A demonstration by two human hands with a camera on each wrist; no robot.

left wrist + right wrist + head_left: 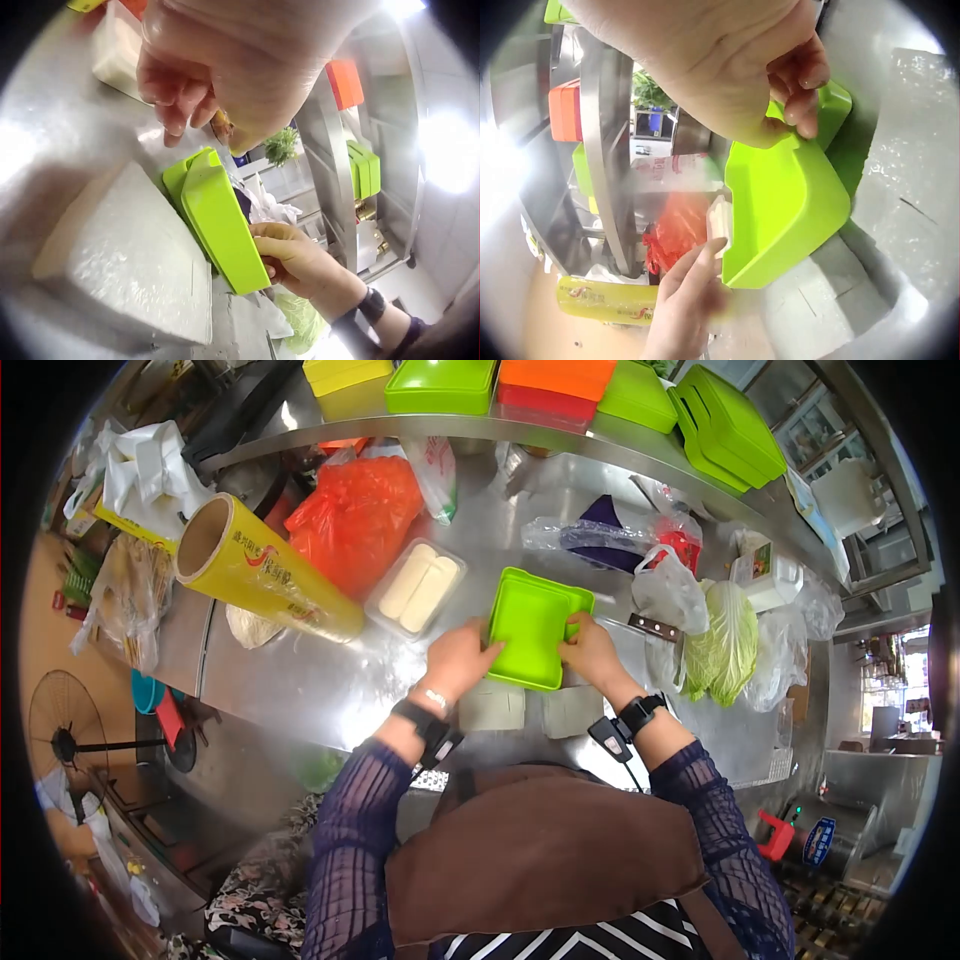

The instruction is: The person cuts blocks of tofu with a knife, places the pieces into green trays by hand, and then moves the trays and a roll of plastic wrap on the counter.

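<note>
A bright green plastic box (525,635), shallow and open-topped, is between my two hands over the steel worktop. My left hand (460,658) pinches its left rim, thumb inside the box, as the right wrist view also shows. At the opposite side, my right hand (592,655) grips the rim, its thumb on the wall. The box is tilted in both wrist views. Close below it, near the worktop's front edge, lie two pale, smooth-faced blocks (492,710). Left of the box stands a see-through tub (418,590) with white oblong pieces in it.
A large yellow film roll (270,570) leans at left, beside a red plastic bag (360,510). Napa cabbage (722,643), a knife handle (653,625) and white bags (670,590) lie at right. Green, orange and yellow boxes line the steel shelf (500,428) overhead.
</note>
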